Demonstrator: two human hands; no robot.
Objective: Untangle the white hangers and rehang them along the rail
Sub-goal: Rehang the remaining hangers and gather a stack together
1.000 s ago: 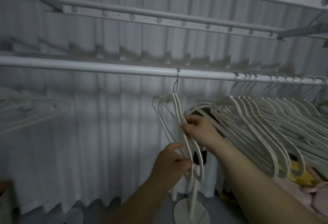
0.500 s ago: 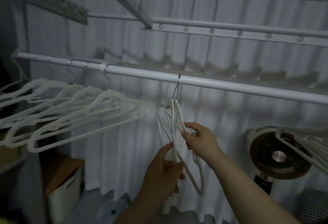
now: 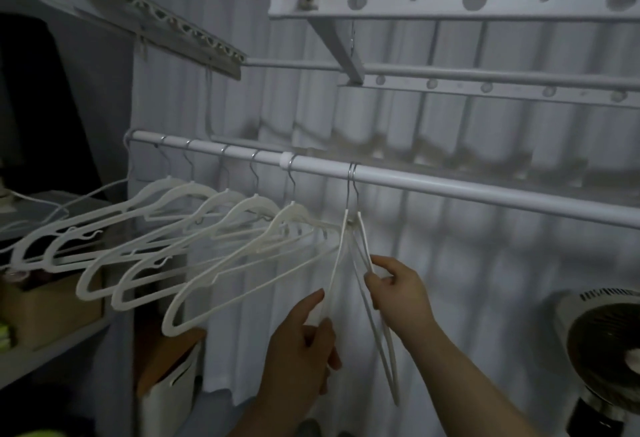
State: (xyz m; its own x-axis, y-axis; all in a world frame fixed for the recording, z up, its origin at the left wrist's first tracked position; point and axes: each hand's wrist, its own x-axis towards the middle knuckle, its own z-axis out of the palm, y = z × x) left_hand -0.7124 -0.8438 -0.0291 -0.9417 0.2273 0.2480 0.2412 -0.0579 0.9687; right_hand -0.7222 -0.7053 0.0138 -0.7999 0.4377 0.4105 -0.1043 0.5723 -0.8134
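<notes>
White pleated curtain point(image 3: 485, 263) backs the rail point(image 3: 485, 190). Left of the left hand point(image 3: 301, 343), five rehung hangers point(image 3: 221, 214) are spaced along the rail. The left hanger point(image 3: 337, 263) is pinched by the left hand, and the right hanger point(image 3: 381, 343) is gripped by the right hand point(image 3: 398, 291). Since half a second ago, the pair has been drawn apart at the bottom. Both hooks remain together on the rail, so separation is judged nearly complete. Snagging on the nearest rehung arm is possible. A fan point(image 3: 602, 343) stands right of the right hand.

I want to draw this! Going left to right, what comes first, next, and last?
Row of hung hangers → left hand → right hand → fan. Both hands grip the tangled hangers.
</notes>
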